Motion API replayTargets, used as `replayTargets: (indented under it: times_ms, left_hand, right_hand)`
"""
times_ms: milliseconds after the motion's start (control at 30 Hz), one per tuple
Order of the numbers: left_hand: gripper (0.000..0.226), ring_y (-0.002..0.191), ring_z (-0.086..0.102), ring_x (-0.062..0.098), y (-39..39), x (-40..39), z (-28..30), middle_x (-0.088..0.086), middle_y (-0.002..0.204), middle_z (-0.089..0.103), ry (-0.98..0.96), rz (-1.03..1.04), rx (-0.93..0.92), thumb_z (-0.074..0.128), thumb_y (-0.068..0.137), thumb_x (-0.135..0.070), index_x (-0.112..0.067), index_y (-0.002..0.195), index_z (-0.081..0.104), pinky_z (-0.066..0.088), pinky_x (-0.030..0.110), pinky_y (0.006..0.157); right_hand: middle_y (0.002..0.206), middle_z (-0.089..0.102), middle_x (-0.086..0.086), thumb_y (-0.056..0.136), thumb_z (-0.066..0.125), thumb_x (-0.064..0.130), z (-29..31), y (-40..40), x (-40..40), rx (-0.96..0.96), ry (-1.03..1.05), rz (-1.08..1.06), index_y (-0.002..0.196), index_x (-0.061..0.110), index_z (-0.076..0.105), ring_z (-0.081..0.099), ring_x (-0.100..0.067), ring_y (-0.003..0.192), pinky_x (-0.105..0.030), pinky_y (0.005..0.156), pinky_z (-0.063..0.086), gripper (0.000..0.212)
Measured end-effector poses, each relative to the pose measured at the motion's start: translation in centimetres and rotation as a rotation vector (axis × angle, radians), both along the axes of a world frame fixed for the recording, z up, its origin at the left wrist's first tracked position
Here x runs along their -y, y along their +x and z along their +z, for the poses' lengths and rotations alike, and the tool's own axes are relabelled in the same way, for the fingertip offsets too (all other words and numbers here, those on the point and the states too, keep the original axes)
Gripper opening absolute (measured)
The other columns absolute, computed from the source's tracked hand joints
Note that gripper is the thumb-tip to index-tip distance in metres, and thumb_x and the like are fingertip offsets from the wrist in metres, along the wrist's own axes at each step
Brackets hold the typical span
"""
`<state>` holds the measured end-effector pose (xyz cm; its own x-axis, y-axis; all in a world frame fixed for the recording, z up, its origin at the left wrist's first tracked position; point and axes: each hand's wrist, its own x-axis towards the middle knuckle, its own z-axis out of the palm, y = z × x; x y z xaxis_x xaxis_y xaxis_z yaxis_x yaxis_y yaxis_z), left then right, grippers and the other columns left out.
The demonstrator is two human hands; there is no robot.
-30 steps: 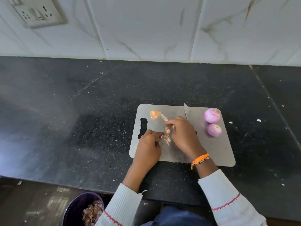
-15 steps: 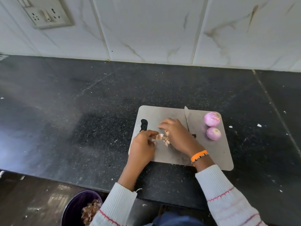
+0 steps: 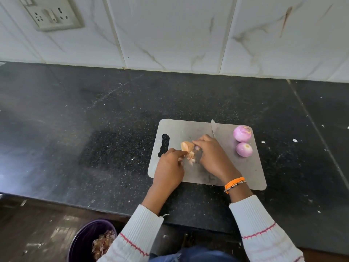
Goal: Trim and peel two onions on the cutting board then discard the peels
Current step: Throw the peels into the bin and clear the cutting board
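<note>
Two peeled purple onions sit at the right end of the grey cutting board (image 3: 251, 173), one (image 3: 242, 133) behind the other (image 3: 244, 149). A small heap of orange-brown onion peels (image 3: 188, 150) lies on the board's left half. My left hand (image 3: 170, 168) pinches the near side of the heap. My right hand (image 3: 212, 155) curls over the peels from the right and holds the far pieces. A knife blade (image 3: 213, 128) lies on the board behind my right hand, its handle hidden under that hand.
The board rests on a black speckled counter (image 3: 94, 138) against a tiled wall. A purple bin (image 3: 88, 241) with peels inside stands on the floor below the counter's front edge, left of my arm. White crumbs dot the counter right of the board.
The scattered peels have been drawn together into one heap between my hands. Both hands have closed in on it; the onions and knife have not moved.
</note>
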<state>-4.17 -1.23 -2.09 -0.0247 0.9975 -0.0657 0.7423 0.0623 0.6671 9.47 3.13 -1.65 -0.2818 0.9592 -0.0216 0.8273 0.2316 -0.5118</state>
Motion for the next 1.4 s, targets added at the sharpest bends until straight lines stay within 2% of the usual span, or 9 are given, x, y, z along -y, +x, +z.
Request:
replayTargets:
  times_ms: [233, 467, 633, 733, 867, 1000, 1167, 1267, 1400]
  left_hand:
    - [0.041, 0.093, 0.056, 0.009, -2.0, 0.3, 1.0, -0.001, 0.107, 0.062, 0.049, 0.153, 0.110, 0.041, 0.085, 0.008, -0.015, 0.105, 0.068, 0.040, 0.017, 0.082]
    - [0.037, 0.086, 0.057, 0.011, -2.0, 0.3, 0.7, -0.002, 0.099, 0.063, 0.035, 0.223, 0.154, 0.039, 0.086, 0.006, -0.018, 0.082, 0.067, 0.041, 0.023, 0.071]
    - [0.034, 0.090, 0.058, 0.013, -1.9, 0.1, 0.8, -0.002, 0.101, 0.065, 0.029, 0.234, 0.152, 0.042, 0.086, 0.004, -0.018, 0.085, 0.068, 0.046, 0.028, 0.079]
    - [0.023, 0.087, 0.057, 0.011, -1.9, -0.1, 0.6, -0.005, 0.099, 0.063, 0.014, 0.228, 0.124, 0.053, 0.086, -0.002, -0.019, 0.088, 0.068, 0.042, 0.024, 0.074]
    - [0.016, 0.080, 0.060, 0.013, -1.8, -0.4, 0.1, -0.004, 0.092, 0.065, -0.026, 0.244, 0.071, 0.058, 0.084, -0.008, -0.018, 0.091, 0.069, 0.041, 0.018, 0.063]
    - [0.021, 0.088, 0.062, 0.013, -1.2, -0.7, -0.3, 0.000, 0.101, 0.068, -0.086, 0.196, 0.016, 0.057, 0.089, -0.009, -0.017, 0.102, 0.070, 0.042, 0.017, 0.072]
    - [0.033, 0.091, 0.065, 0.015, -0.5, -1.1, 0.0, 0.002, 0.095, 0.071, -0.070, 0.133, 0.093, 0.048, 0.088, 0.003, -0.012, 0.109, 0.068, 0.045, 0.016, 0.083]
    - [0.035, 0.086, 0.066, 0.017, -0.5, -1.4, -0.2, 0.004, 0.087, 0.071, -0.077, 0.164, 0.209, 0.044, 0.085, 0.009, -0.009, 0.105, 0.066, 0.051, 0.031, 0.087]
    - [0.034, 0.086, 0.065, 0.012, -1.0, -1.2, -0.3, -0.002, 0.087, 0.070, -0.034, 0.200, 0.200, 0.041, 0.083, 0.008, -0.013, 0.099, 0.062, 0.051, 0.029, 0.081]
  right_hand:
    - [0.152, 0.019, -0.004, 0.088, 0.041, -0.009, 1.1, -1.2, 1.1, 0.232, -0.062, 0.295, 0.147, 0.028, 0.023, 0.021, -0.027, 0.137, -0.037, 0.108, 0.030, 0.072]
    - [0.113, 0.058, -0.014, 0.078, 0.062, -0.002, -1.4, -2.0, 3.3, 0.243, 0.309, 0.253, 0.112, 0.009, 0.063, 0.056, -0.033, 0.098, -0.041, 0.074, 0.054, 0.035]
    - [0.082, 0.065, -0.009, 0.057, 0.082, -0.005, -2.1, -2.1, 3.2, 0.221, 0.343, 0.238, 0.082, 0.004, 0.070, 0.062, -0.026, 0.077, -0.033, 0.057, 0.057, 0.029]
    - [0.077, 0.062, -0.010, 0.063, 0.073, -0.008, -1.5, -1.9, 2.1, 0.209, 0.295, 0.213, 0.077, 0.003, 0.068, 0.060, -0.027, 0.075, -0.032, 0.052, 0.048, 0.018]
    - [0.084, 0.063, -0.012, 0.080, 0.051, -0.007, -0.9, -0.7, -0.2, 0.045, 0.230, 0.052, 0.083, 0.001, 0.070, 0.057, -0.025, 0.081, -0.036, 0.068, 0.048, 0.021]
    - [0.074, 0.049, -0.002, 0.079, 0.049, -0.003, -2.0, 0.1, -1.3, 0.088, 0.191, -0.060, 0.066, 0.014, 0.054, 0.049, -0.019, 0.073, -0.028, 0.059, 0.032, 0.022]
    - [0.093, 0.061, -0.012, 0.084, 0.052, -0.005, -2.1, -0.8, 0.2, 0.176, 0.251, 0.040, 0.089, 0.002, 0.067, 0.055, -0.027, 0.090, -0.036, 0.069, 0.048, 0.017]
    - [0.107, 0.061, -0.015, 0.085, 0.054, -0.004, -1.9, -0.8, 1.1, 0.183, 0.243, 0.116, 0.106, 0.000, 0.065, 0.054, -0.031, 0.100, -0.039, 0.079, 0.049, 0.024]
    - [0.100, 0.063, -0.012, 0.083, 0.068, 0.022, -1.9, -1.2, 2.1, 0.216, 0.278, 0.094, 0.102, 0.004, 0.066, 0.058, -0.029, 0.092, -0.038, 0.068, 0.052, 0.027]
